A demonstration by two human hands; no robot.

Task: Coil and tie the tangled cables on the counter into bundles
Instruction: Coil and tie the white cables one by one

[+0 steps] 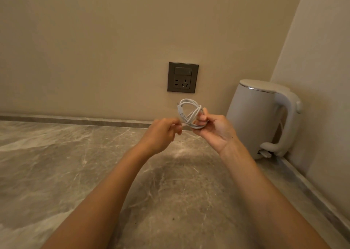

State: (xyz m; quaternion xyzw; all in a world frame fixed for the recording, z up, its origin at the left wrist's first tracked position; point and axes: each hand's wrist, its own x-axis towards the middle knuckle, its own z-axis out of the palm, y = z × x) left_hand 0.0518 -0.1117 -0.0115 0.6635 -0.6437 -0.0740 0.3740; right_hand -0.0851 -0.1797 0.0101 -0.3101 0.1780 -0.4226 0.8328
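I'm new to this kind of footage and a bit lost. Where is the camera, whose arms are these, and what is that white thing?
No machine here: a person wears one wide-angle camera on the head, looking forward and down, so both bare arms are their own. The right hand grips a white cable gathered into loops, above the grey marbled counter. The left hand pinches a strand of it. A white electric kettle stands in the right corner; a grey wall socket is on the wall behind.
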